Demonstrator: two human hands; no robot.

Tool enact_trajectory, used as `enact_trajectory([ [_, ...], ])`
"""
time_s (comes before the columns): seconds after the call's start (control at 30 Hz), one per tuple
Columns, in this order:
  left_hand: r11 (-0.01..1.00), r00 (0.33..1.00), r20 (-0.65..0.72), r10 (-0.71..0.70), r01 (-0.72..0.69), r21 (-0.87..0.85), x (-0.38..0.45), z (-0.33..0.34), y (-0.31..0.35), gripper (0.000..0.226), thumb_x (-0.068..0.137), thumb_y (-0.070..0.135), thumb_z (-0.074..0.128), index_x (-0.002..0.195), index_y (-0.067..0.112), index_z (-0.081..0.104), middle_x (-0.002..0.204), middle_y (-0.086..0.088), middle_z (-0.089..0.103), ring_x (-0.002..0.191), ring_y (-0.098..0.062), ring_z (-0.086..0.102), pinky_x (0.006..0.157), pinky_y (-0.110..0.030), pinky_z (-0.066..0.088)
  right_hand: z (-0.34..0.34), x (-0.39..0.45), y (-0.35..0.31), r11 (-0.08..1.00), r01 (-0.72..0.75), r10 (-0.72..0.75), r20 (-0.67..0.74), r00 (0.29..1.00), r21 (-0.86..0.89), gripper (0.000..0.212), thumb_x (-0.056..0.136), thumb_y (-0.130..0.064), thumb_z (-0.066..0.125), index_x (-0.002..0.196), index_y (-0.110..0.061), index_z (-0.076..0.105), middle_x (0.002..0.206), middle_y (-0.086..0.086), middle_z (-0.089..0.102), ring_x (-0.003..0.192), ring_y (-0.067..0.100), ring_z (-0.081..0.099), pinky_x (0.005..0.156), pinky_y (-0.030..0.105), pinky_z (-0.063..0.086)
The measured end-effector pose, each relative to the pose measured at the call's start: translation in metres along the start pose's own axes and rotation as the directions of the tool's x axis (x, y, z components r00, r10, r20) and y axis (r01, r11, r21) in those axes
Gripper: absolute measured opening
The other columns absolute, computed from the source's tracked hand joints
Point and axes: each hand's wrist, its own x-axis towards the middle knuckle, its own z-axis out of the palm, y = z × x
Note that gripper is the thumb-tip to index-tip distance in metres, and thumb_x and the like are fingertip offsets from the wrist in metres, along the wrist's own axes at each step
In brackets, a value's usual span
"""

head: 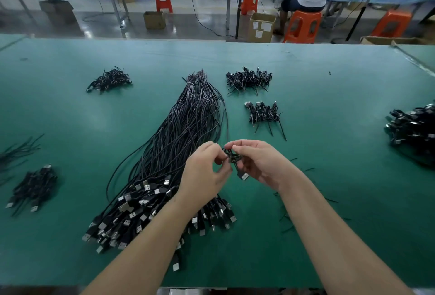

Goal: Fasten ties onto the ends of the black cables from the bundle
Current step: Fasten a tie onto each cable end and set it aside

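Two hands are meeting just above the bundle (pixel 179 144) on the green tabletop (pixel 329 106): left hand (pixel 204 172) and right hand (pixel 259 162), fingers curled, are pinching one coiled black cable (pixel 231 157), its plug (pixel 244 176) hanging down. Beyond the bundle, tied coils (pixel 248 79) are lying.

left hand (pixel 205 172), right hand (pixel 260 162), fingers curled, pinching
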Motion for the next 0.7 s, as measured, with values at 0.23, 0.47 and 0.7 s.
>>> enact_trajectory([
  [0.23,0.767,0.787,0.285,-0.547,0.607,-0.206,0.015,-0.009,0.000,0.021,0.084,0.016,0.071,0.066,0.014,0.061,0.053,0.009,0.045,0.044,-0.006,0.035,0.044,-0.018,0.029,-0.006,-0.005,0.002,0.727,0.268,-0.250,0.120,0.961,-0.632,0.033,0.090,-0.013,0.075,0.119,-0.028,0.072,0.114,-0.004,0.058,0.078,0.001,0.055,0.076,0.026,0.053],
  [0.47,0.758,0.819,0.300,-0.489,0.569,-0.320,0.013,-0.013,0.004,0.022,0.085,0.010,0.071,0.066,0.015,0.061,0.056,0.009,0.052,0.048,-0.004,0.040,0.048,-0.016,0.034,-0.002,-0.003,0.005,0.819,0.225,-0.238,0.044,0.970,-0.528,0.015,0.097,-0.012,0.065,0.108,-0.003,0.069,0.091,0.012,0.077,0.083,0.026,0.073,0.091,0.049,0.057],
  [0.7,0.969,0.988,0.108,-0.108,0.129,-0.210,0.003,-0.009,0.005,0.024,0.086,0.004,0.071,0.071,0.017,0.057,0.069,0.012,0.055,0.061,-0.004,0.046,0.060,-0.016,0.037,-0.005,-0.003,-0.004,0.987,0.005,-0.001,0.024,1.000,-0.159,0.028,0.096,-0.014,0.066,0.120,-0.004,0.056,0.076,0.013,0.072,0.061,0.019,0.068,0.055,0.029,0.056],
])
